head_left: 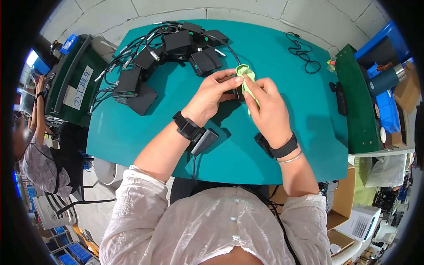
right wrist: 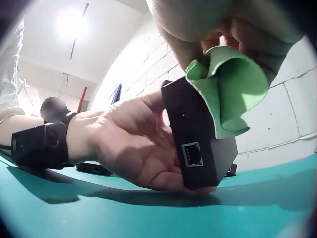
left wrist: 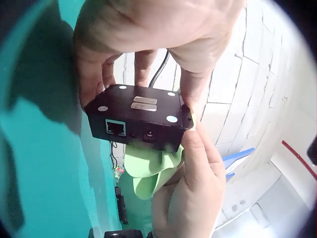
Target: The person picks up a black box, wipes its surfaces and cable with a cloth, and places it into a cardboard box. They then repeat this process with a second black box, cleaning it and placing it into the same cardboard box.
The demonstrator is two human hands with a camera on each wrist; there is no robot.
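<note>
Head view shows your left hand point(head_left: 206, 98) gripping a black box point(head_left: 240, 93) over the teal table point(head_left: 190, 132), its thumb and fingers curled round the edges. Your right hand point(head_left: 270, 109) pinches a light green cloth point(head_left: 245, 84) between thumb and fingers, against the box, right of the other black boxes point(head_left: 177, 43).

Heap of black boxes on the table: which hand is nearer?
Left. The person's left hand is close to the near right side of the heap. The right hand is farther right, holding the green cloth.
</note>
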